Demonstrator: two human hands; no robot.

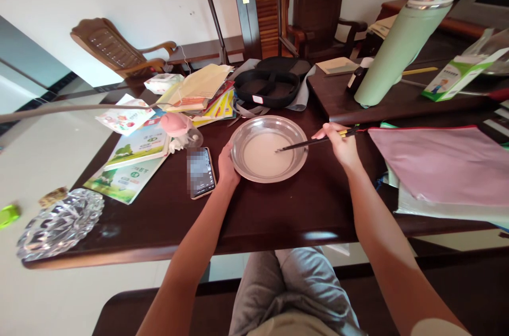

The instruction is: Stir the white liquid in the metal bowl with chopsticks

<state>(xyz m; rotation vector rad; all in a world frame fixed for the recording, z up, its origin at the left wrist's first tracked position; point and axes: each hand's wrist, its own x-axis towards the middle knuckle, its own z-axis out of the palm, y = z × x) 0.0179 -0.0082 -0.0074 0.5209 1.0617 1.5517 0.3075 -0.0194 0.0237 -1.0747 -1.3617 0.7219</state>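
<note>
A round metal basin stands on the dark table with a pale, milky liquid inside. My left hand is closed on the basin's left rim. In my right hand, to the right of the basin, I grip a pair of dark chopsticks with yellowish upper ends. Their tips reach over the right rim and meet the liquid near the middle. A phone lies just left of my left hand, its screen partly blurred out.
Books, a pink-topped bottle and a glass dish are at left. Behind the basin sits an open black case. A tall green thermos and a pink folder are at right.
</note>
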